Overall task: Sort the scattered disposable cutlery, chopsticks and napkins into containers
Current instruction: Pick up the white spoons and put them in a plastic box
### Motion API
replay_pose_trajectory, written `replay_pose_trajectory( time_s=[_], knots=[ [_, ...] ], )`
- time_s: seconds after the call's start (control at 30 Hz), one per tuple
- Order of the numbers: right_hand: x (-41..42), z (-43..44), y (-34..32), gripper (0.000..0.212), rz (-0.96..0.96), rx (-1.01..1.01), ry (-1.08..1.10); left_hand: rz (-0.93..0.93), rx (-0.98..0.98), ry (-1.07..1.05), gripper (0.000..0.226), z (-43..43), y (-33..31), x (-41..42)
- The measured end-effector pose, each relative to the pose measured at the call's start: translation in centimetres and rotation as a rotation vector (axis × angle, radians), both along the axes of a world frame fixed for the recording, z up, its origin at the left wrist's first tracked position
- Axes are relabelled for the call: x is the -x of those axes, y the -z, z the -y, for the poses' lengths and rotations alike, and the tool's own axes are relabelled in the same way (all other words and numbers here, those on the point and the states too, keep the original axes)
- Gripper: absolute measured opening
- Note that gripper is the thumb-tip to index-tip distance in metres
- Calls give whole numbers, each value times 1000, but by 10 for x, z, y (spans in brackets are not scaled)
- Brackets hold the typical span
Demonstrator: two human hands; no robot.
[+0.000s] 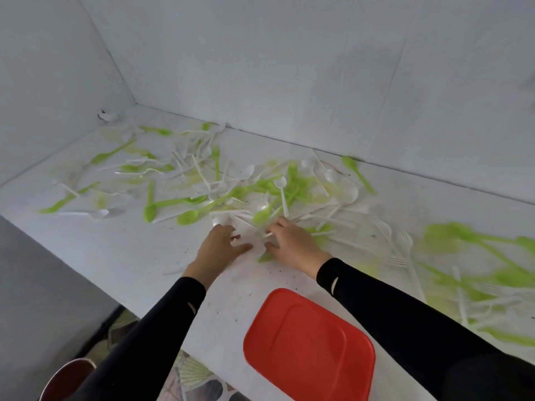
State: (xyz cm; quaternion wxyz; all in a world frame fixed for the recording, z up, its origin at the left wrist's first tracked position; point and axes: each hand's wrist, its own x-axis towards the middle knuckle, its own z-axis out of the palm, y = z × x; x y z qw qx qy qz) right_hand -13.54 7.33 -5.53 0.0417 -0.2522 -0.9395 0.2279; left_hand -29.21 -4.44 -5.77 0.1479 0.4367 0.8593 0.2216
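Green and white plastic spoons and forks lie scattered over the white table (pixel 139 256), thickest in a central pile (pixel 260 195); more cutlery (pixel 477 273) is spread at the right, blurred. My left hand (pixel 221 244) reaches to the pile's near edge with fingers spread, fingertips beside a white spoon (pixel 221 219). My right hand (pixel 291 241) lies just right of it, fingers curled over cutlery and pinching a thin white handle (pixel 267 235). A green piece (pixel 265 257) pokes out from under that hand. I see no chopsticks or napkins.
A red square plastic lid or container (pixel 309 342) sits at the table's near edge between my forearms. A dark red round vessel (pixel 66 380) is below the table at bottom left. White walls (pixel 260 68) close in the back and left. The table edge runs diagonally at left.
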Motion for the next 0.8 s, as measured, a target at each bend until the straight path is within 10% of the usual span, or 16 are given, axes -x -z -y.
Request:
replay_pose_trajectory(
  time_s=[0.43,0.6,0.8],
  knots=[
    [-29,-23,0,28,-61,-300,98,318,-502,-210,16,-14,-55,13],
    [-49,-36,-21,12,-224,151,334,885,-875,-273,12,-19,-76,14],
    [-57,-47,-49,22,-492,473,458,932,-947,-279,22,-23,-84,21]
  ],
)
